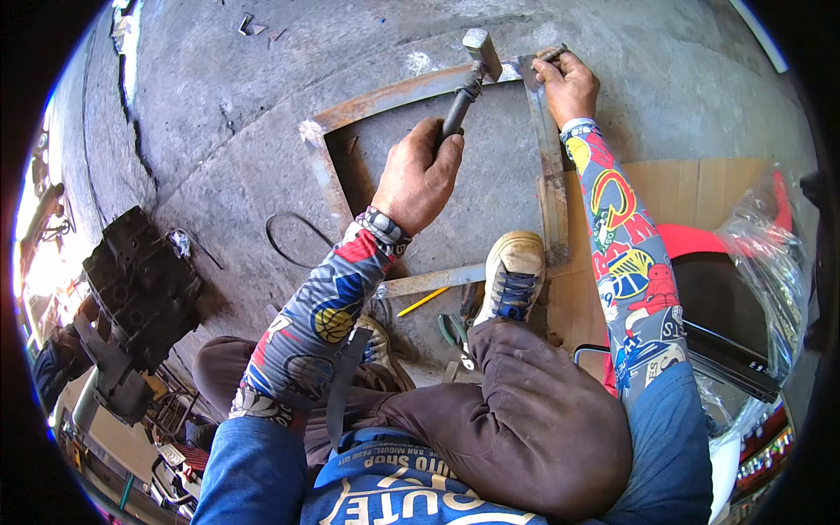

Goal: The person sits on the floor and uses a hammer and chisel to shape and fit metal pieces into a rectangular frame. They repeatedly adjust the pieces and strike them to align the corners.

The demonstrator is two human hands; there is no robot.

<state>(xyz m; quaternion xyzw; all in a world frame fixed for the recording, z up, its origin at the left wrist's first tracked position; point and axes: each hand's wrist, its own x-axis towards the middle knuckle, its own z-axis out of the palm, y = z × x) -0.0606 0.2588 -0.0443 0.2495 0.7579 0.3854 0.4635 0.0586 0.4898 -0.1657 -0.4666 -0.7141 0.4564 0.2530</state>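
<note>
My left hand [420, 175] is closed round the handle of a hammer [458, 112]. The hammer's blocky metal head is up, over the far bar of a rusty rectangular metal frame [394, 94] lying flat on the floor. At that frame's far right corner, my right hand [569, 83] pinches a short dark metal piece [553, 53] between thumb and fingers; its exact kind is unclear. My right foot, in a pale shoe [512, 276], is at the near right corner of the frame.
A yellow pencil [423, 301] and green-handled pliers [455, 332] lie by my feet. Flattened cardboard [691, 188] is under my right arm, beside a red and black object [700, 262] and clear plastic [761, 280]. A dark engine-like block [140, 280] stands left, near a black loop [293, 236].
</note>
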